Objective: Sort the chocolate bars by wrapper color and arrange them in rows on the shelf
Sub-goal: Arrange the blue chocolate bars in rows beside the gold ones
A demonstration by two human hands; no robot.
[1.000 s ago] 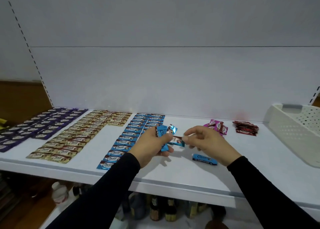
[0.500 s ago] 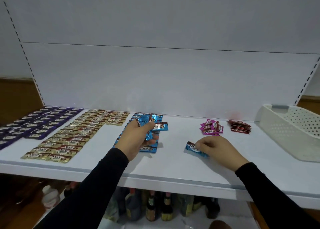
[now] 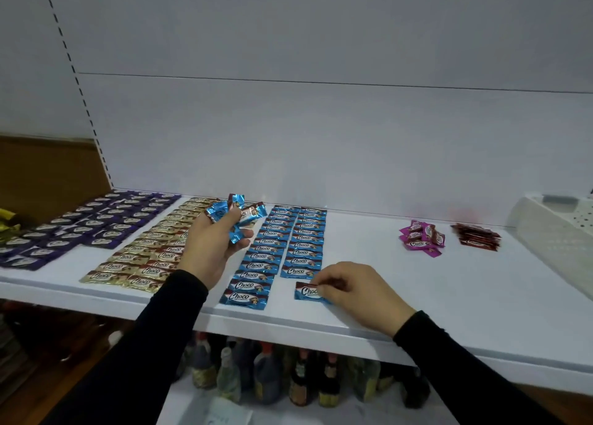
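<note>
While the left hand (image 3: pixel 210 248) clutches blue bars (image 3: pixel 236 214), basket (image 3: pixel 558 232) contents stay unseen.

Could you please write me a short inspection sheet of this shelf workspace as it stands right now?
Surface: white shelf, flat, with a white back panel.
Job's things: purple bars, gold bars and blue bars lie in rows; pink bars and red bars sit in loose piles.
Clutter: white basket at the right end.
Grips: left hand holds a bunch of blue bars above the shelf; right hand pinches a single blue bar lying at the near end of the right blue row.
Cables: nothing seen.
Surroundings: bottles on the shelf below.
</note>
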